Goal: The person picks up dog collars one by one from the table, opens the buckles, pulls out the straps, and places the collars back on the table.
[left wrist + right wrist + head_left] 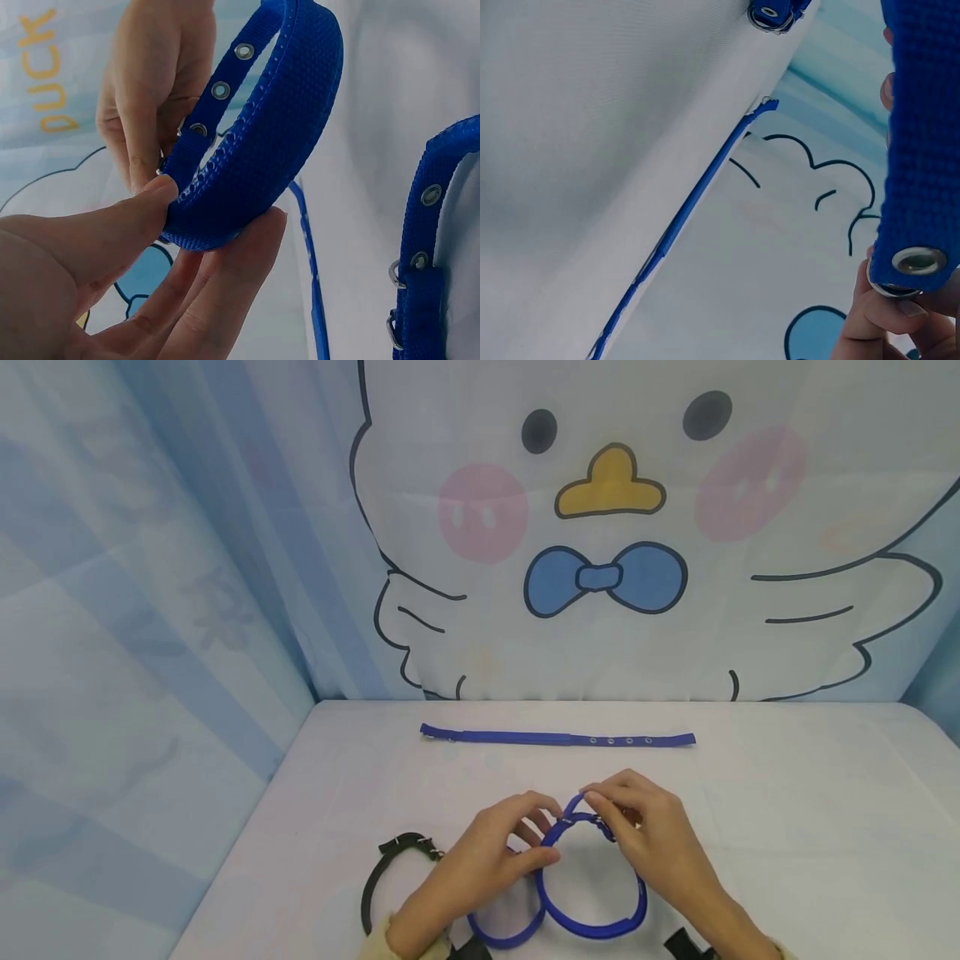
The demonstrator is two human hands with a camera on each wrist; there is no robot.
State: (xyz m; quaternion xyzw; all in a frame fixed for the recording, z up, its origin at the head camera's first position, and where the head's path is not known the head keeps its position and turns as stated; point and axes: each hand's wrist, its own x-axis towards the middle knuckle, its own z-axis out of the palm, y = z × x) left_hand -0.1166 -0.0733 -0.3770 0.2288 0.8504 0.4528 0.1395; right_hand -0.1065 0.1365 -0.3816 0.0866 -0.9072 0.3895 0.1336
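Note:
A blue woven collar (pixel 596 932) with metal eyelets is bent into a ring, held up between both hands. My left hand (pixel 491 847) pinches its padded side between thumb and fingers, as the left wrist view shows on the collar (pixel 300 105). At the top of the ring, my right hand (pixel 656 827) pinches the strap by the buckle. In the right wrist view its fingers (pixel 889 319) grip near a metal ring, just below an eyelet (pixel 919 261). The buckle itself is partly hidden by the right fingers.
Beside my left hand lies a second blue collar (pixel 507 941), looped. A black looped collar (pixel 367 893) is farther left, partly behind the left forearm. Toward the table's back edge a blue collar (pixel 525 738) is stretched out straight. Behind the table hangs a printed cloth (pixel 600 660).

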